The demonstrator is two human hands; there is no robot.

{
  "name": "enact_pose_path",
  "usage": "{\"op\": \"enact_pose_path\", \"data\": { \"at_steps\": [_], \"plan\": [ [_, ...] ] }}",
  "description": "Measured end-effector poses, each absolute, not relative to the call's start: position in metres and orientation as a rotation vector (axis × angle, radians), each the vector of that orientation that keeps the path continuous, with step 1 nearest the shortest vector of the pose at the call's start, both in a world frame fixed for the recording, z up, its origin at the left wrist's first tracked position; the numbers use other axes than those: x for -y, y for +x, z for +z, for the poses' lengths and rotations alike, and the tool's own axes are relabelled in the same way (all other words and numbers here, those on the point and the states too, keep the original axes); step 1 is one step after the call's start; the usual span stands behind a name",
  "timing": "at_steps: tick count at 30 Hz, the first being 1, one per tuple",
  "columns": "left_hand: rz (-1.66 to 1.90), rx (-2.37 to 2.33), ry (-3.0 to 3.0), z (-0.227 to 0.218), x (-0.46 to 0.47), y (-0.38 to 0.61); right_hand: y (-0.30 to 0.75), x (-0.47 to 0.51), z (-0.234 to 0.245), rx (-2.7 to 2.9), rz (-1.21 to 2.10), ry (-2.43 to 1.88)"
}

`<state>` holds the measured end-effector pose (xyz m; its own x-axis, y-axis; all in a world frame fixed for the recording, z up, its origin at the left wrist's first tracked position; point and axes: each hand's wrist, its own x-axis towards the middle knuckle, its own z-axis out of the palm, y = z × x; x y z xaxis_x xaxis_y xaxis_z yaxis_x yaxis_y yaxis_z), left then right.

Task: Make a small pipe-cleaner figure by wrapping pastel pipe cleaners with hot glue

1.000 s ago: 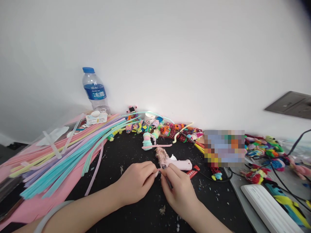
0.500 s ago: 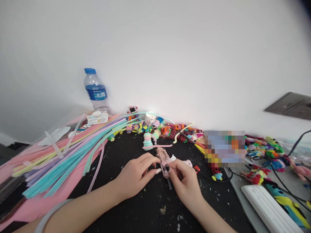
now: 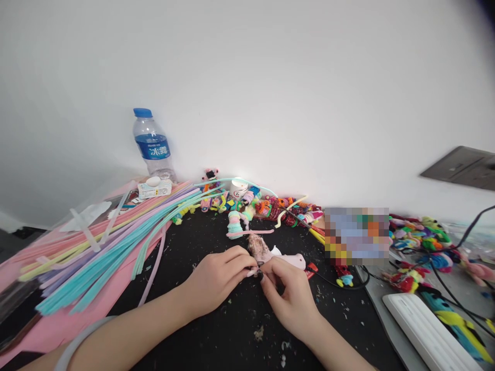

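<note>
My left hand and my right hand meet at the fingertips over the black work surface. Both have their fingers pinched together. Whatever is between the fingertips is too small or hidden to name. Right behind them lies a pale pink tool that looks like a hot glue gun, its front end crusted brownish. My fingers cover part of it. Just beyond it stands a small pastel figure of wound fuzzy stems, with a pink stem lying across its base.
To the left, bundles of pastel pipe cleaners lie on pink paper. A water bottle and a small box stand behind them. Colourful fuzzy figures and a paper cup line the wall. At right are a white power strip and black cables.
My right hand has shifted slightly left and its fingertips now meet those of my left hand. More of the pink tool shows behind my right hand.
</note>
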<state>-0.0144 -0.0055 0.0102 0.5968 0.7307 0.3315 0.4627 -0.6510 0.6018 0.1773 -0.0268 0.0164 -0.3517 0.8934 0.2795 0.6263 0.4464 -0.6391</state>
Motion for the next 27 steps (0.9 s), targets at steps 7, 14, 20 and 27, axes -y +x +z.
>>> {"op": "enact_pose_path", "data": {
  "at_steps": [7, 14, 20, 27],
  "plan": [
    [0.665, -0.947, 2.362, 0.0100, 0.0085, -0.0138, 0.1763, 0.0282, 0.0161, 2.093, 0.652, -1.223],
    [0.734, -0.955, 2.134, 0.0153, 0.0085, -0.0111, 0.1780, 0.0248, 0.0153, 2.016, 0.726, -1.188],
    [0.810, -0.982, 1.971, 0.0137, 0.0076, -0.0089, 0.1798, 0.0233, 0.0146, 1.960, 0.703, -1.196],
    [0.849, -1.064, 1.811, 0.0118, 0.0065, -0.0082, 0.1846, 0.0232, 0.0125, 1.924, 0.455, -1.190]
  ]
}}
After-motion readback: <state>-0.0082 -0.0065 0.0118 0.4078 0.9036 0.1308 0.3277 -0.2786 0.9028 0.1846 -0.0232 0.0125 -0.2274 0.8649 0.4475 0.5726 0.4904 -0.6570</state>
